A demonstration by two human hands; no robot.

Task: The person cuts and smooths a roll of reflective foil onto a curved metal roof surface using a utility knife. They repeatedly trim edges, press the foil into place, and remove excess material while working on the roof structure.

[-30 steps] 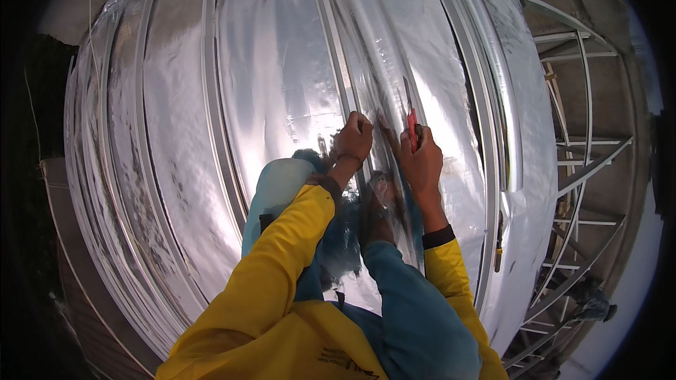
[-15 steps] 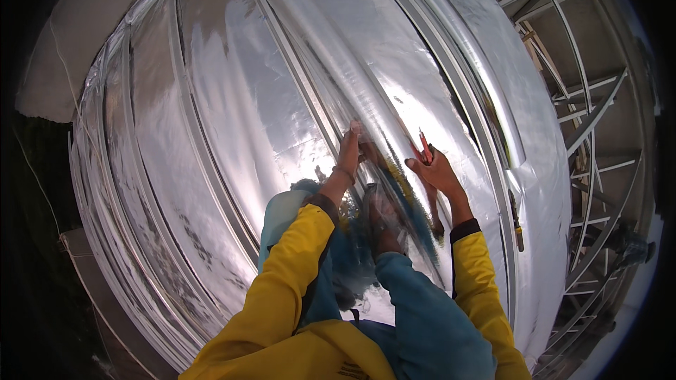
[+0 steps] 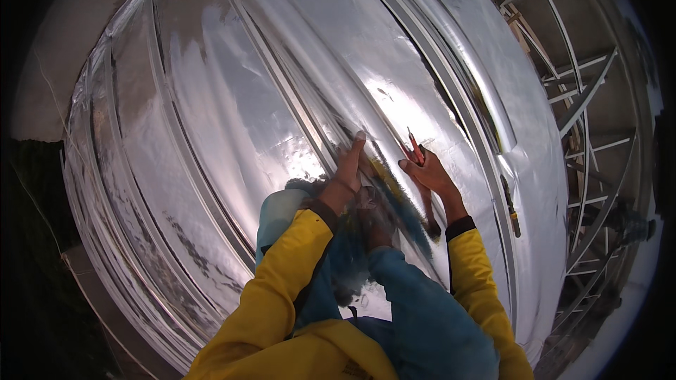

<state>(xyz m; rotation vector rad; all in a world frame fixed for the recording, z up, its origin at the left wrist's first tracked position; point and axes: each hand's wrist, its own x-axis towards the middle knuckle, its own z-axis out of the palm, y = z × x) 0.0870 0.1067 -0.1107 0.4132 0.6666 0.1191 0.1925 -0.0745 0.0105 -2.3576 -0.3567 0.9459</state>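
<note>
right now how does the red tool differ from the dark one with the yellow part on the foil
The red tool is held in the right-hand grip; the dark tool lies loose on the foil.
The red tool is mostly red, while the dark tool has yellow near its lower end.
Both are slim, with upper ends leaning left in the picture.

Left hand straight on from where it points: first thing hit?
The shiny silver roll: the left hand points up and to the right, fingertips right at the roll. They may be touching it; depth is hard to judge in this one view.
</note>
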